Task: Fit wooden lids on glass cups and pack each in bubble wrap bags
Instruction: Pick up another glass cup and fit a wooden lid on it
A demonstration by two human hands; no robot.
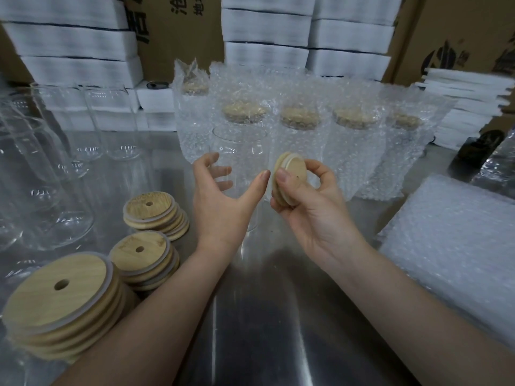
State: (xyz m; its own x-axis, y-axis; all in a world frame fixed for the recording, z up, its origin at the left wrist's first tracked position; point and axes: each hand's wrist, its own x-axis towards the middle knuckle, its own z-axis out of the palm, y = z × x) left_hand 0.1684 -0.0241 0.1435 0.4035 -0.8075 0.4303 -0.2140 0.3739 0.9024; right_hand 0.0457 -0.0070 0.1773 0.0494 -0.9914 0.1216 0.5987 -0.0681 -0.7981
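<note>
On a brushed stainless-steel table (264, 324), a person's right hand (309, 210) pinched a round, pale wooden lid (291, 176) with a white sealing ring, holding it tilted on edge. The thumb pressed on the lid's flat face and the curled fingers clamped it from behind. Just beside it, the left hand (223, 201) curved round a clear, straight-sided glass cup (239, 146) standing open-mouthed on the steel, the fingers apart and seen through the glass, the thumb stretched across its front. Whether that hand actually gripped the cup could not be told.

Behind the cup stood a row of bubble wrap bags (354, 151), dimpled and translucent, each holding a cup already capped with a wooden lid. Three stacks of spare wooden lids (143, 254), each lid pierced by a small round hole, sat at the left near the forearm. More bare glass cups (41, 168) crowded the table's left end. A pile of flat, unfilled bubble wrap sheets or bags (451, 246) lay at the right. Stacked white foam pads (75, 37) and brown cardboard cartons (178, 32) rose along the back.
</note>
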